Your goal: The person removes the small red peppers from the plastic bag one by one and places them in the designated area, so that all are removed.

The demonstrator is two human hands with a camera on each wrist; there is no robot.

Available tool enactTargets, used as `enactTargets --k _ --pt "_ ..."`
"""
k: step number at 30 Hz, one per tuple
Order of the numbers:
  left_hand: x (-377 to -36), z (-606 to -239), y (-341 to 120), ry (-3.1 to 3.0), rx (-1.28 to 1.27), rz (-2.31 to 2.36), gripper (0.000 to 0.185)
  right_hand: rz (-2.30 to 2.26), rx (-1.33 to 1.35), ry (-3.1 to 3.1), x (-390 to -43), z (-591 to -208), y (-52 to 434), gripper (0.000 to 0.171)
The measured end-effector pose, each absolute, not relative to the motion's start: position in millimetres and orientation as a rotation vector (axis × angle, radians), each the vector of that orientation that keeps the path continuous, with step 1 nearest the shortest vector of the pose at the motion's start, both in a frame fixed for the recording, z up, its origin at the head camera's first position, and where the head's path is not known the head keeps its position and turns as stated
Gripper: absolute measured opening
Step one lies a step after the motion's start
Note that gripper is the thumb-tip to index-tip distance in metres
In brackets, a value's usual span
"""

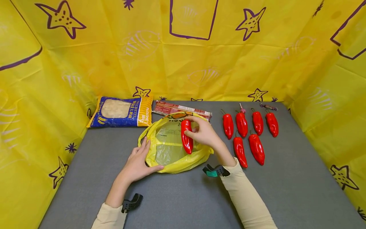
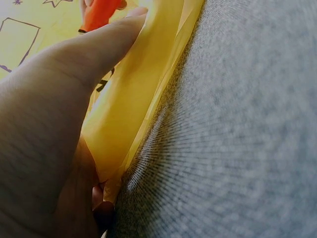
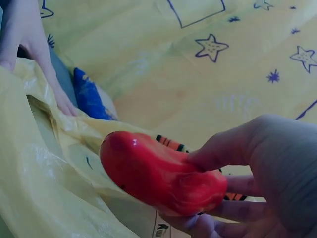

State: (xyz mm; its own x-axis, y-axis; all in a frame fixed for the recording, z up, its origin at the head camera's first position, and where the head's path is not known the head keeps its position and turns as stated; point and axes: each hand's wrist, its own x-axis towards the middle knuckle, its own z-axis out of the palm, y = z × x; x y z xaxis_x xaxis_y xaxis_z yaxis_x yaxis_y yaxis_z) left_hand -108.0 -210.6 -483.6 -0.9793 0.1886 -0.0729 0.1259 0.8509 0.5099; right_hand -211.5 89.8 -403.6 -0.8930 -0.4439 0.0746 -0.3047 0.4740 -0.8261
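A yellow plastic bag (image 1: 177,167) lies on the grey table with its mouth spread wide. Over the mouth, my right hand (image 1: 204,132) pinches a glossy red pepper (image 1: 187,136) between thumb and fingers. Seen from the right wrist, the pepper (image 3: 158,173) points its rounded end toward the bag's inside. My left hand (image 1: 137,162) rests at the bag's left rim, fingers fairly straight along the edge and thumb reaching over the front rim. The left wrist view has that thumb (image 2: 104,54) stretched across the yellow plastic; the other fingers are mostly hidden.
Several red peppers (image 1: 256,149) lie in two rows on the right. A lollipop (image 1: 242,110) and a wrapped candy (image 1: 268,107) lie at the back right. Behind the bag is a long red packet (image 1: 180,108); left of it, a blue and yellow pasta bag (image 1: 121,112). Yellow cloth walls surround the table.
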Motion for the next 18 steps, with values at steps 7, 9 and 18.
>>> enactTargets --k 7,9,18 --pt "-108.2 -483.3 -210.5 2.91 0.253 0.789 0.129 -1.45 -0.677 2.508 -205.6 -398.1 92.4 0.058" --pt "-108.3 -483.7 -210.7 2.911 0.258 0.789 0.129 -1.438 -0.678 2.504 -203.4 -395.6 93.5 0.058" --pt "-108.4 -482.1 -209.7 2.908 0.25 0.798 0.128 -1.399 -0.72 2.453 -197.2 -391.3 98.6 0.057"
